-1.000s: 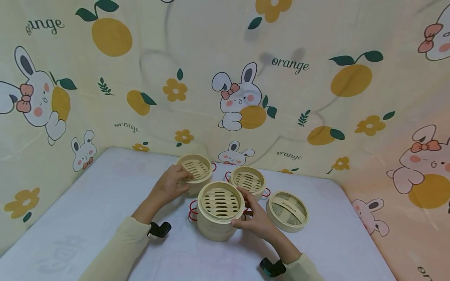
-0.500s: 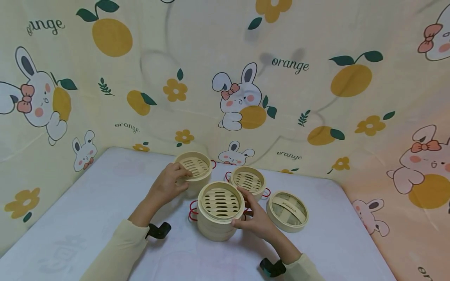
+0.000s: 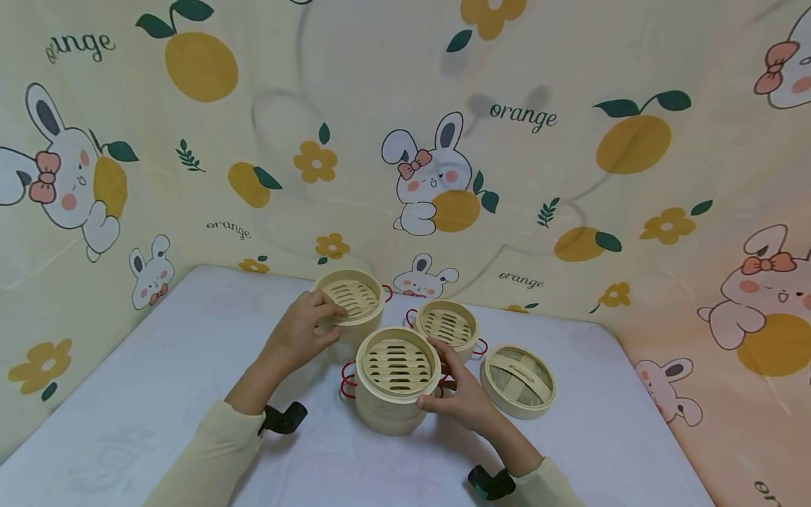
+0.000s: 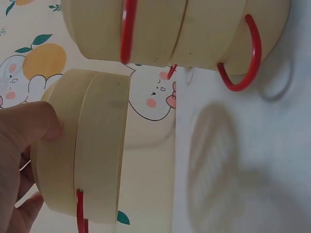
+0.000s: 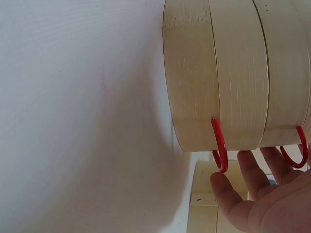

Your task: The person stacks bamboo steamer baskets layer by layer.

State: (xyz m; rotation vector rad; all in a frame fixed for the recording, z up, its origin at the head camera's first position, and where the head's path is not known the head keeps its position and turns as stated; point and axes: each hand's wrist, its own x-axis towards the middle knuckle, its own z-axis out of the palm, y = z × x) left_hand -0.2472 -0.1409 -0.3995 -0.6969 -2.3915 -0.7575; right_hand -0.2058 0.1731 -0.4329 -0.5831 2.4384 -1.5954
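On the desk (image 3: 158, 366), covered in a pale cloth, the left hand (image 3: 300, 331) grips the far-left steamer tray (image 3: 350, 299), thumb on its rim and fingers curled round its near wall. The left wrist view shows the thumb (image 4: 34, 126) pressed against the tray's bamboo side (image 4: 87, 160), with daylight between its base and the cloth. Compared with the earlier frames, this tray sits a little higher and its red wire handle shows more on the right; the left forearm has risen with it. It hangs over the far middle of the desk, just behind and left of the stack.

The stacked steamer (image 3: 395, 377) stands near the middle of the desk, two tiers high, with red handles at both sides. The right hand (image 3: 459, 398) rests against its right wall, fingers loosely curved along the bamboo and one fingertip at the upper rim; from the right wrist view the fingers (image 5: 252, 170) lie just beside the red handle (image 5: 219, 145), and I cannot tell whether they clasp it. This hand and the stack have not moved.

Behind the stack on the right stands a single steamer tray (image 3: 446, 327), and further right, towards the desk's right edge, lies the woven lid (image 3: 518, 379). Both are unchanged.
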